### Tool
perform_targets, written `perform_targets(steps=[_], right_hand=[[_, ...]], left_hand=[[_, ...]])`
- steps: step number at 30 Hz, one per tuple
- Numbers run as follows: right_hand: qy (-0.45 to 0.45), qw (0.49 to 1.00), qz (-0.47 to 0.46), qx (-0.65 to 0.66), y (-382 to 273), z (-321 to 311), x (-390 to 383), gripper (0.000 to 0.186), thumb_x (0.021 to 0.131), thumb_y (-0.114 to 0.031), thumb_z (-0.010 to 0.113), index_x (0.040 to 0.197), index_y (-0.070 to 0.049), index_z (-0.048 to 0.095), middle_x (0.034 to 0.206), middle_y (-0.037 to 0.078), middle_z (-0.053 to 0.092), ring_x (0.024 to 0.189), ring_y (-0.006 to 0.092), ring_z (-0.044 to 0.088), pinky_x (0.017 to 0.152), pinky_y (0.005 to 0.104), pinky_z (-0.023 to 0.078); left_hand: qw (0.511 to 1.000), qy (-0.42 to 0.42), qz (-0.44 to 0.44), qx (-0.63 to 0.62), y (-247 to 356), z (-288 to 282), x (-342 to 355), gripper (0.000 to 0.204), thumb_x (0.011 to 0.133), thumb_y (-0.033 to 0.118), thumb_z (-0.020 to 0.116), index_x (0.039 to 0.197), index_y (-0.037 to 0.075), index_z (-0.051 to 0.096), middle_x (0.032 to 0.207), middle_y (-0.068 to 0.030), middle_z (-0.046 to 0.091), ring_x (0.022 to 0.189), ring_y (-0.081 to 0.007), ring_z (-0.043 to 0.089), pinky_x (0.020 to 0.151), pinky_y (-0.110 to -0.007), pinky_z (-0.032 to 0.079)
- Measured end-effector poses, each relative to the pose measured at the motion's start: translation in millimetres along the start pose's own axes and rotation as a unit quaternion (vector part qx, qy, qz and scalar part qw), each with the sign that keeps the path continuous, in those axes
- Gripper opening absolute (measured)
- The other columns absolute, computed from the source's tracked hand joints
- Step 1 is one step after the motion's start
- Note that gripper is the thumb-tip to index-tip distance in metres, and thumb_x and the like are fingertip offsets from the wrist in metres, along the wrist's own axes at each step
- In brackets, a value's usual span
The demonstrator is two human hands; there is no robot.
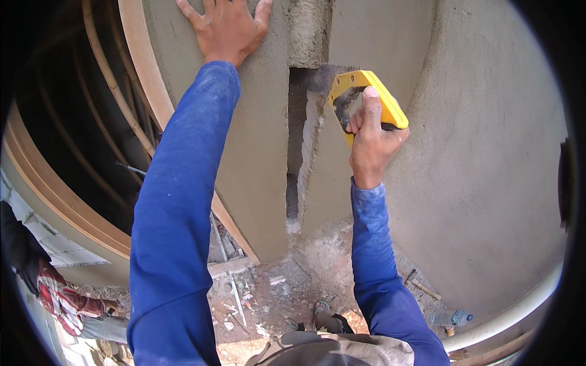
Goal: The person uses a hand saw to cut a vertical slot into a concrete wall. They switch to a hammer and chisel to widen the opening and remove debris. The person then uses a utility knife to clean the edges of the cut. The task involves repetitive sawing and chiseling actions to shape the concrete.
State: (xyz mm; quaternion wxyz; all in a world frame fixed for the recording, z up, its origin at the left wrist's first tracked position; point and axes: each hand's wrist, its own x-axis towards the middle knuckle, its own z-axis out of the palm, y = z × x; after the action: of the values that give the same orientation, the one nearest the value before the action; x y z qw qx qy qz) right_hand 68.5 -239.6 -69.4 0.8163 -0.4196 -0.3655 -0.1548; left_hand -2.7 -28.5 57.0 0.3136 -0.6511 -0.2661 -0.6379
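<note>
My left hand (227, 29) lies with fingers spread against the grey plastered wall (253, 152), left of a vertical slot. In my right hand (375, 146) is a handsaw (392, 102) with a yellow handle, my fingers wrapped through its grip and the thumb on top. Its toothed blade points left, and the tip reaches into the top of the dark slot (296, 119); how deep it goes is hidden. Directly above the blade, a rough strip of mortar (309, 33) fills the same line. The slot's right edge is broken and pale.
A wooden frame (146, 58) borders a dark opening at left, with bent poles (101, 55) inside. A person in a checked shirt (64, 299) is at lower left. Rubble (268, 299) covers the ground. A hammer (422, 285), plastic bottle (450, 318) and white pipe (510, 315) lie at lower right.
</note>
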Motion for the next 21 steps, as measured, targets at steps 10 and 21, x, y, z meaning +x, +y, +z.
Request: perform_targets(steps=[10, 21], right_hand=[[-0.016, 0.999, -0.033, 0.010, -41.9, -21.0, -2.4, 0.025, 0.096, -0.021, 0.067, 0.096, 0.004, 0.068, 0.064, -0.001, 0.056, 0.052, 0.0059, 0.050, 0.046, 0.0210, 0.038], [0.007, 1.000, -0.012, 0.014, -50.8, -25.3, -8.8, 0.031, 0.096, -0.024, 0.069, 0.099, 0.006, 0.067, 0.071, 0.003, 0.060, 0.061, 0.0096, 0.056, 0.057, 0.0267, 0.046]], left_hand=[[1.000, -0.009, 0.000, 0.002, 7.3, -2.7, -9.3, 0.079, 0.092, 0.047, 0.055, 0.155, 0.007, 0.030, 0.164, -0.0167, 0.019, 0.153, -0.0330, 0.013, 0.119, -0.065, 0.006], [1.000, 0.001, -0.008, -0.016, 4.5, 0.4, 1.8, 0.079, 0.092, 0.047, 0.055, 0.155, 0.007, 0.031, 0.164, -0.0165, 0.020, 0.153, -0.0330, 0.014, 0.119, -0.064, 0.007]])
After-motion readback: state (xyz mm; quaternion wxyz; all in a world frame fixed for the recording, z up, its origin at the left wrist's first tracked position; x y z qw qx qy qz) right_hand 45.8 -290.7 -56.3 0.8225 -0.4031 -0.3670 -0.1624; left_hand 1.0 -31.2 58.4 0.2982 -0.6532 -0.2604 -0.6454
